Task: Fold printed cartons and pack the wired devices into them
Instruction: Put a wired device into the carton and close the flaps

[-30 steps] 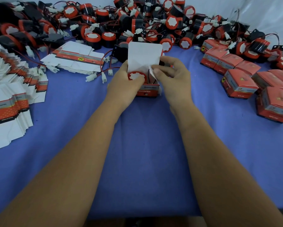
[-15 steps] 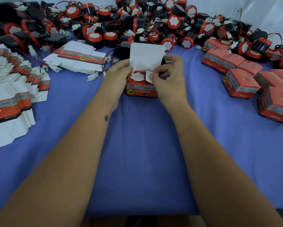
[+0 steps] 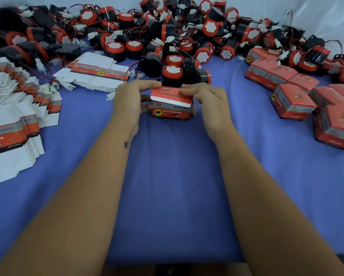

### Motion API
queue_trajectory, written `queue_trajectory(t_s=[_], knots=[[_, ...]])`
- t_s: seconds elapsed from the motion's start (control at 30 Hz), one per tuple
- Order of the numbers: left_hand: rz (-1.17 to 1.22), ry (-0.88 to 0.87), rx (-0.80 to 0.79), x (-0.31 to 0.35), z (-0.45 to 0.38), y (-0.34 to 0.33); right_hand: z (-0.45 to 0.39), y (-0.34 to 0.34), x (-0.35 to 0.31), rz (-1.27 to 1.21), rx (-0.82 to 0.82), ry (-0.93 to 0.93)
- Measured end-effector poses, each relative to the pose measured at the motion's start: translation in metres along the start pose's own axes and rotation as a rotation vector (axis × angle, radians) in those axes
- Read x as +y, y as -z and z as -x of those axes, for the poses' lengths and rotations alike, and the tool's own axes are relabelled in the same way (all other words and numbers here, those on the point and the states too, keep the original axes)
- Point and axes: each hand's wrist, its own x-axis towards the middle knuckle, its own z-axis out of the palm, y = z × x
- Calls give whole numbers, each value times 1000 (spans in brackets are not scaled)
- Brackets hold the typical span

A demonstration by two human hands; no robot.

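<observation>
A small red printed carton (image 3: 171, 105) stands on the blue-covered bench (image 3: 177, 186) directly between the two hands, its lid flap folded down over the top. The left hand (image 3: 131, 100) grips the carton's left side with fingers curled over the lid's far edge, and the right hand (image 3: 209, 100) holds its right side with fingers curled onto the lid. Just behind the carton lie loose wired devices (image 3: 172, 73), with flat cartons (image 3: 95, 73) to the left and packed cartons (image 3: 292, 102) to the right.

Both bare forearms stretched forward, converging. Left hand (image 3: 132, 100) curled, fingertips on top edge of what it grips, thumb at side. Right hand (image 3: 208, 100) opposite, fingers bent, pinching same edge. Small dark mark on left wrist.
</observation>
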Motion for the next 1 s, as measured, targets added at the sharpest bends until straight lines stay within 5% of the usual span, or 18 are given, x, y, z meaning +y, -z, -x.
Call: queue_trajectory(t_s=[0.2,0.5,1.0], knots=[[-350,-279,-171,-6,3,5,1,3,7,412,-180,168],[-468,-329,-296,-7,1,14,-1,1,11,520,-46,282],[-229,-362,-233,-9,3,10,-1,1,10,359,-10,273]])
